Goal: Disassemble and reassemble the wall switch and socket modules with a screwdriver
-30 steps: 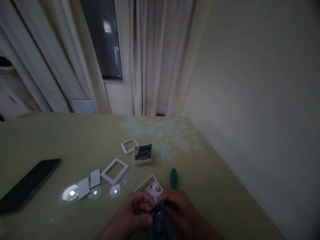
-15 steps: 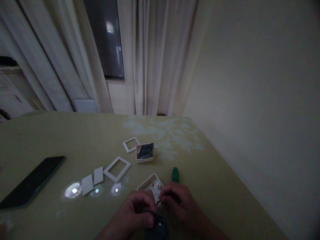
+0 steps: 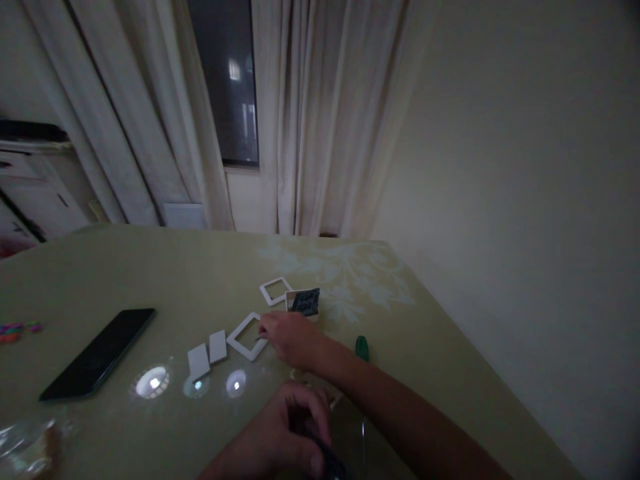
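Note:
My left hand (image 3: 285,433) is closed around a dark switch module (image 3: 327,460) at the bottom of the view, partly hidden by the fingers. My right arm crosses above it. My right hand (image 3: 290,339) has its fingers pinched together at the right corner of a white rectangular frame (image 3: 240,348); what they hold, if anything, is too small to make out. Behind the right hand a white box (image 3: 311,318) carries a dark module (image 3: 306,302) tilted on top. Another white box (image 3: 336,399) is mostly covered by my hands and forearm.
Two white plates (image 3: 199,362) lie left of the frame. A smaller white frame (image 3: 267,299) sits farther back. Beyond my right forearm lies a green-handled screwdriver (image 3: 362,347). At left are a black tablet-like slab (image 3: 100,353), colourful small pieces (image 3: 15,330) and a clear plastic bag (image 3: 30,450).
My right hand has moved from the near white box up and left to the larger white frame. My left hand keeps the dark module. The view has turned slightly left.

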`<state>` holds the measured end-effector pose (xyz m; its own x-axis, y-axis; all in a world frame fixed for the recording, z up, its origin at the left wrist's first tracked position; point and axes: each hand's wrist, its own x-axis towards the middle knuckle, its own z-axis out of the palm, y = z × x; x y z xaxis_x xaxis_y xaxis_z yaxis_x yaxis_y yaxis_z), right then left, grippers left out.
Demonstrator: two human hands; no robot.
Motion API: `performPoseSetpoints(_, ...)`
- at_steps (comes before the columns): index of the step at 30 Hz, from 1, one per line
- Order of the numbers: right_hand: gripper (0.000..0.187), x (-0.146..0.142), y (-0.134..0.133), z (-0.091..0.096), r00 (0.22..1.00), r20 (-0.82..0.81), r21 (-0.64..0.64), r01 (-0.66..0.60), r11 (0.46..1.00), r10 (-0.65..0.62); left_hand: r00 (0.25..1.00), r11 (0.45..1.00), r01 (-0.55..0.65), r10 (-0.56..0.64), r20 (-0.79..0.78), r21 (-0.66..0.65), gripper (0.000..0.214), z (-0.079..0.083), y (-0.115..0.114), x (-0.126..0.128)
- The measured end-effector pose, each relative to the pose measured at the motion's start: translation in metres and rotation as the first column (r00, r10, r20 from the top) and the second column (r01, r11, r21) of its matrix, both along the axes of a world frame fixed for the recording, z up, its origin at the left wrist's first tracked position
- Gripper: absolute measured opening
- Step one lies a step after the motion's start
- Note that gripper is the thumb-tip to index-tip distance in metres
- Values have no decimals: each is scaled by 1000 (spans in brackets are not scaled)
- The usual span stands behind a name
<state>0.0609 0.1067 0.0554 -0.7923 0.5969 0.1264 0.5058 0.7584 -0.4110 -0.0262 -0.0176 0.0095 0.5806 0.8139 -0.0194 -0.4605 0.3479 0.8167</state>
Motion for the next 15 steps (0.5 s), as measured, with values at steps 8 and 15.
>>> performPoseSetpoints(8,21,-54,20,-22,994,102,-5,-43,999,44,992,991,-121,119,33,55,45,9,11,-12)
performPoseSetpoints(15,54,-49,23,-10,1000,-4,-127,18,992,-19,981,980,-193,192,30,40,50,1,16,-10)
